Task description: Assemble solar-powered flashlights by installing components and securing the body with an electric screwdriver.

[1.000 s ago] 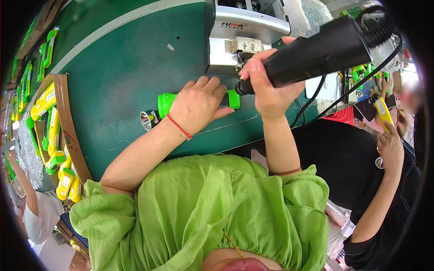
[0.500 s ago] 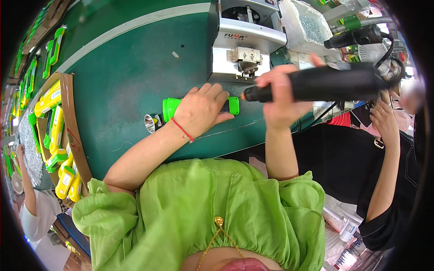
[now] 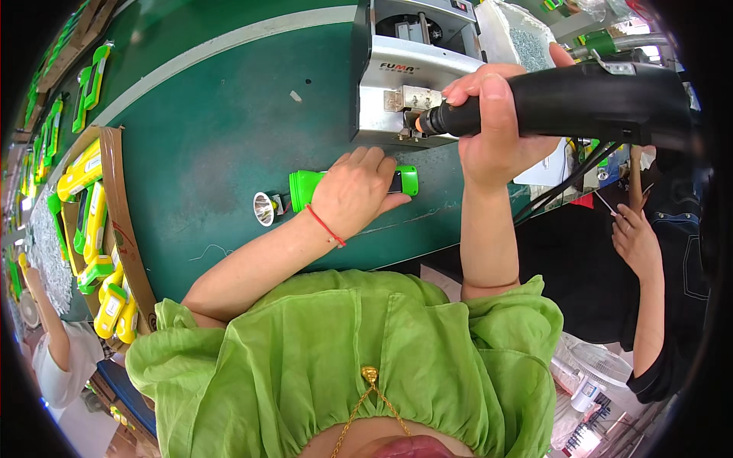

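My left hand [image 3: 353,189] lies over a green flashlight [image 3: 304,191] on the bench, fingers curled across its middle and holding it against the surface. Its wide end sticks out to the left, and its narrower end shows past my fingertips. A loose silver reflector [image 3: 264,209] sits just off the wide end. Wrapped round a black electric screwdriver [image 3: 603,103], my right hand [image 3: 500,133] holds it nearly level. The screwdriver's tip is at the front pickup of a silver screw feeder [image 3: 374,111]; whether it carries a screw is too small to tell.
A cardboard box [image 3: 114,175] of yellow and green flashlights stands at the left. Behind the feeder, a white foam box [image 3: 527,42] holds small metal screws. Black cables [image 3: 561,187] hang on the right, where a co-worker's hand [image 3: 637,240] is near the bench.
My right hand has brought the screwdriver up from near the flashlight to the feeder's front. My left hand, with the flashlight and reflector, has shifted slightly right.
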A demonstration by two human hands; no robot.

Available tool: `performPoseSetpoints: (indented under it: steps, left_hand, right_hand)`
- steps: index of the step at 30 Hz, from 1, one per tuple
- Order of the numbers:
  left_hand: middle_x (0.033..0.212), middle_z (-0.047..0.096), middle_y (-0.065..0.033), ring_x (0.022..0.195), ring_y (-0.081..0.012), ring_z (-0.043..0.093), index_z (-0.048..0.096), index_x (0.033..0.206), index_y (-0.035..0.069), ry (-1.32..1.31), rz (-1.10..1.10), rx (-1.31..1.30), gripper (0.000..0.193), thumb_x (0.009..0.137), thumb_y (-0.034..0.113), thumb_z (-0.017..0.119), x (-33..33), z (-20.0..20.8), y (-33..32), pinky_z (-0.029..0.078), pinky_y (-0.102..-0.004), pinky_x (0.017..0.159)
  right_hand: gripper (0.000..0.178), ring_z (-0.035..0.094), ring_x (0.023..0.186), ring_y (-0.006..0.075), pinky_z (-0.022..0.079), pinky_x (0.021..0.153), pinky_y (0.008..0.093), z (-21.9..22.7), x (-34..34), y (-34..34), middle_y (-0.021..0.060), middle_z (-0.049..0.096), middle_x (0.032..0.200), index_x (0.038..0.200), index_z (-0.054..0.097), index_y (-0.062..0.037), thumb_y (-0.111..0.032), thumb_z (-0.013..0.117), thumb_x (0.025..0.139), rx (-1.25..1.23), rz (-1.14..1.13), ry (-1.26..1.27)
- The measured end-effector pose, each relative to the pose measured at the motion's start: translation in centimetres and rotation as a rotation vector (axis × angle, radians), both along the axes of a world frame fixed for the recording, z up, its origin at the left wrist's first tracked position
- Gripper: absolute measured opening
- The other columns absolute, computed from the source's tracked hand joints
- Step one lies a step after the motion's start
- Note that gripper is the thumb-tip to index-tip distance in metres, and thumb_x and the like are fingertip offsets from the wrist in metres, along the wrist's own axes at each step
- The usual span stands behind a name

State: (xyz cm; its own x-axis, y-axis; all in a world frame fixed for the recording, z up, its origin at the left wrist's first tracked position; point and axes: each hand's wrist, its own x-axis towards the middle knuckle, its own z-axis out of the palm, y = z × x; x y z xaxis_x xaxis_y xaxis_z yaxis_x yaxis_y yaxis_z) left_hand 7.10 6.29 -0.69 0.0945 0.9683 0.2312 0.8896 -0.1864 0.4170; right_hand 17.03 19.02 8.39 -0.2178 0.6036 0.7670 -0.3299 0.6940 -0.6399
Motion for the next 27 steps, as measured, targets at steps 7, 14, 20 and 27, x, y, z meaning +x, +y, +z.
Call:
performPoseSetpoints:
  steps: [7,14,20,27]
  left_hand:
    - [0.088,0.059,-0.0085,0.084,-0.0253,0.059,0.064,0.096,0.002,0.010,0.042,-0.006,0.053,0.070,0.047,0.075,0.0,1.8,-0.5,0.047,-0.0368,0.076]
    - [0.096,0.066,-0.0101,0.088,-0.0287,0.062,0.068,0.099,0.005,-0.187,0.107,-0.008,0.050,0.063,0.037,0.084,-8.2,1.6,-5.3,0.047,-0.0383,0.080]
    - [0.096,0.067,-0.0128,0.083,-0.0281,0.065,0.068,0.100,0.001,-0.385,0.169,-0.104,0.045,0.067,0.027,0.084,-6.9,0.7,-5.0,0.052,-0.0349,0.073]
    - [0.094,0.067,-0.0123,0.080,-0.0269,0.064,0.068,0.099,0.001,-0.455,0.171,-0.098,0.046,0.065,0.027,0.085,-7.0,0.4,-5.0,0.052,-0.0347,0.071]
  right_hand:
    - [0.054,0.059,0.054,0.0192,0.051,0.055,0.0329,0.1,-0.9,0.4,0.0111,0.059,0.068,0.131,0.035,0.0055,0.001,0.059,0.082,-0.346,0.117,-0.113]
    - [0.066,0.056,0.053,0.0198,0.053,0.055,0.0368,0.1,-0.1,-3.4,0.0150,0.057,0.068,0.139,0.020,0.0020,-0.003,0.057,0.084,-0.292,0.157,0.036]
    - [0.070,0.057,0.052,0.0204,0.054,0.056,0.0359,-1.1,-2.9,-5.7,0.0153,0.059,0.068,0.138,0.017,0.0046,-0.004,0.059,0.084,-0.262,0.216,-0.030]
    - [0.069,0.058,0.054,0.0197,0.054,0.056,0.0352,-2.3,-3.8,-6.2,0.0152,0.060,0.070,0.138,0.017,0.0045,-0.002,0.060,0.084,-0.257,0.221,-0.093]
